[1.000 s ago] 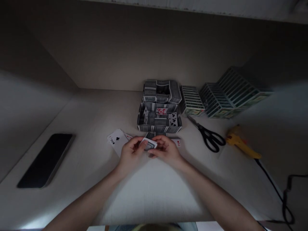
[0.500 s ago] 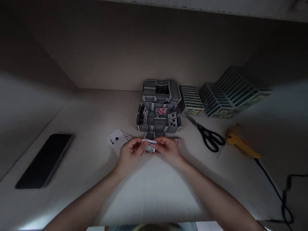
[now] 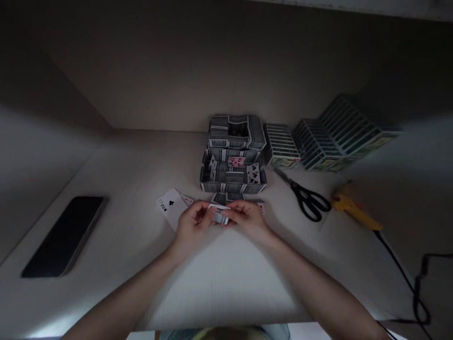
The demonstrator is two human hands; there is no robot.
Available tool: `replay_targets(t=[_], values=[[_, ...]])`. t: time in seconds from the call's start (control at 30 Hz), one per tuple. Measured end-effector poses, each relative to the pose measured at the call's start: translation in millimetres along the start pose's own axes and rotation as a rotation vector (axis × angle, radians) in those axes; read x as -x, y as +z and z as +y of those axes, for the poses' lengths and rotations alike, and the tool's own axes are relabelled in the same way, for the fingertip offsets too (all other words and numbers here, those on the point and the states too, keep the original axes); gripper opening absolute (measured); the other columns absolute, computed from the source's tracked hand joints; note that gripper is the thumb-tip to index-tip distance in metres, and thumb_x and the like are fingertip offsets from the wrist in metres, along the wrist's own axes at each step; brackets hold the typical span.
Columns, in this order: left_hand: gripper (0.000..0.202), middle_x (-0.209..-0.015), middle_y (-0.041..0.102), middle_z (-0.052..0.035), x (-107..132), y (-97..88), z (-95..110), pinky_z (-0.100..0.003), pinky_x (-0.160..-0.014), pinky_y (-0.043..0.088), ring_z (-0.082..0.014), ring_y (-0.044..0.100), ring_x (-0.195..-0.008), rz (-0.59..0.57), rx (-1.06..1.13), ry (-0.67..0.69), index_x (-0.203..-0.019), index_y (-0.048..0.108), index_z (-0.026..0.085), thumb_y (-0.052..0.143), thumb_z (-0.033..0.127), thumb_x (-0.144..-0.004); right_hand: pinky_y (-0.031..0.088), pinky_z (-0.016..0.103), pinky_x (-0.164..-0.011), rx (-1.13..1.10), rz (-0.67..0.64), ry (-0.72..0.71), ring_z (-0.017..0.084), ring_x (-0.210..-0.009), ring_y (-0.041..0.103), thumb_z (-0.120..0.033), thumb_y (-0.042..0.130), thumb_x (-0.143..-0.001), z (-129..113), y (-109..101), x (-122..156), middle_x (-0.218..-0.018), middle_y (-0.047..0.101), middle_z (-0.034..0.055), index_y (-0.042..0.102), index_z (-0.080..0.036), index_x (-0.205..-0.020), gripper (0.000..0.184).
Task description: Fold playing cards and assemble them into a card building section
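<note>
Between my two hands is a playing card (image 3: 220, 215) with a patterned grey back, held near the middle of the table. My left hand (image 3: 193, 222) pinches its left side, thumb on top. On its right side, my right hand (image 3: 247, 219) grips it the same way. Whether the card is folded, or more than one, I cannot tell. Loose playing cards (image 3: 172, 208), one a two of clubs, lie left of my left hand. Further patterned cards (image 3: 228, 197) lie just beyond my fingers. Behind them stands an open box (image 3: 233, 187) made of cards, with cards inside.
A second card-built box (image 3: 219, 132) with an opening stands at the back. Right of it are striped card structures (image 3: 281, 144) and a taller stepped one (image 3: 348, 127). Black-handled scissors (image 3: 307, 200), a yellow glue gun (image 3: 356, 211) with a cord, and a phone (image 3: 65, 236) lie around.
The view has shifted very slightly. Both hands keep the same hold on the card, with barely any finger movement.
</note>
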State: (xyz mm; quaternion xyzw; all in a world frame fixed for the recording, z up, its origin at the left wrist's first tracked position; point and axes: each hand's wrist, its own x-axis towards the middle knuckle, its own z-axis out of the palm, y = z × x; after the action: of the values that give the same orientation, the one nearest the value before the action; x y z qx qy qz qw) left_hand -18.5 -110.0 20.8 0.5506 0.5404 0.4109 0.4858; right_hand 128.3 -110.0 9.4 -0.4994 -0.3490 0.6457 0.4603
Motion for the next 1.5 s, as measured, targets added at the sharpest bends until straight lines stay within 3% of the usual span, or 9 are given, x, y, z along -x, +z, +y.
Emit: replay_targets(t=[0.23, 0.47, 0.57, 0.7, 0.9, 1.17, 1.4, 1.5], values=[[0.02, -0.062, 0.058, 0.0006, 0.1, 1.1, -4.9, -0.019, -0.053, 0.039, -0.009, 0.05, -0.056, -0.002, -0.026, 0.022, -0.075, 0.057, 0.014, 0.055, 0.034, -0.075, 0.05, 0.023, -0.044, 0.031, -0.028, 0.013, 0.012, -0.046, 0.059, -0.039, 0.073, -0.053, 1.2, -1.0, 0.6, -0.055, 0.063, -0.0017, 0.059, -0.015, -0.067, 0.031], [0.025, -0.085, 0.064, -0.0039, -3.7, -0.6, -4.4, -0.024, -0.067, 0.044, -0.0122, 0.057, -0.074, 0.024, -0.027, 0.058, -0.091, 0.06, 0.016, 0.059, 0.032, -0.072, 0.05, 0.021, -0.042, 0.098, -0.271, 0.112, 0.015, -0.052, 0.064, -0.04, 0.069, -0.06, -7.5, -5.1, 4.9, -0.054, 0.063, -0.0007, 0.055, -0.014, -0.071, 0.032], [0.032, -0.092, 0.063, -0.0054, -7.1, -3.1, 0.4, -0.025, -0.072, 0.045, -0.0144, 0.058, -0.082, -0.022, 0.083, 0.009, -0.094, 0.058, 0.016, 0.064, 0.031, -0.067, 0.051, 0.023, -0.043, 0.048, -0.233, 0.08, 0.016, -0.052, 0.065, -0.04, 0.069, -0.061, -6.8, -4.4, 5.0, -0.053, 0.062, -0.0012, 0.054, -0.014, -0.07, 0.032], [0.025, -0.069, 0.06, -0.0012, -4.6, -1.0, 2.0, -0.021, -0.056, 0.042, -0.0117, 0.055, -0.063, -0.119, 0.113, -0.07, -0.078, 0.058, 0.013, 0.063, 0.034, -0.067, 0.053, 0.026, -0.048, -0.026, -0.172, 0.016, 0.016, -0.055, 0.065, -0.04, 0.068, -0.062, -5.8, -2.7, 5.2, -0.055, 0.063, -0.0007, 0.053, -0.015, -0.069, 0.03], [0.024, -0.054, 0.051, 0.0024, -1.0, 0.9, -2.4, -0.018, -0.043, 0.033, -0.0082, 0.045, -0.05, -0.062, 0.012, -0.012, -0.063, 0.055, 0.014, 0.061, 0.036, -0.069, 0.052, 0.026, -0.052, 0.042, -0.103, -0.048, 0.014, -0.056, 0.063, -0.038, 0.069, -0.06, -0.5, -3.0, 3.1, -0.057, 0.063, -0.0012, 0.057, -0.016, -0.066, 0.026], [0.015, -0.07, 0.061, -0.002, -4.8, -6.7, -3.8, -0.021, -0.055, 0.042, -0.013, 0.054, -0.066, -0.086, -0.172, 0.131, -0.073, 0.065, 0.016, 0.06, 0.03, -0.071, 0.047, 0.024, -0.059, 0.273, -0.016, -0.248, 0.013, -0.062, 0.058, -0.032, 0.068, -0.063, 15.4, -10.4, -3.8, -0.069, 0.063, 0.0014, 0.061, -0.018, -0.07, 0.018], [0.018, -0.068, 0.061, -0.001, -6.4, -5.3, -0.2, -0.022, -0.058, 0.039, -0.0134, 0.053, -0.065, -0.167, -0.165, 0.14, -0.074, 0.067, 0.019, 0.055, 0.032, -0.074, 0.039, 0.02, -0.044, 0.269, -0.018, -0.172, 0.008, -0.044, 0.047, -0.041, 0.069, -0.059, 2.0, -10.7, -0.6, -0.05, 0.054, -0.0029, 0.057, -0.017, -0.058, 0.026], [0.023, -0.056, 0.053, 0.0012, -8.8, -8.1, 1.7, -0.021, -0.052, 0.035, -0.0111, 0.047, -0.055, -0.235, -0.128, 0.099, -0.066, 0.065, 0.017, 0.052, 0.033, -0.077, 0.036, 0.019, -0.042, 0.257, -0.025, -0.149, 0.007, -0.043, 0.045, -0.041, 0.07, -0.058, -5.6, -9.7, 1.7, -0.049, 0.054, -0.0036, 0.058, -0.017, -0.058, 0.027]])
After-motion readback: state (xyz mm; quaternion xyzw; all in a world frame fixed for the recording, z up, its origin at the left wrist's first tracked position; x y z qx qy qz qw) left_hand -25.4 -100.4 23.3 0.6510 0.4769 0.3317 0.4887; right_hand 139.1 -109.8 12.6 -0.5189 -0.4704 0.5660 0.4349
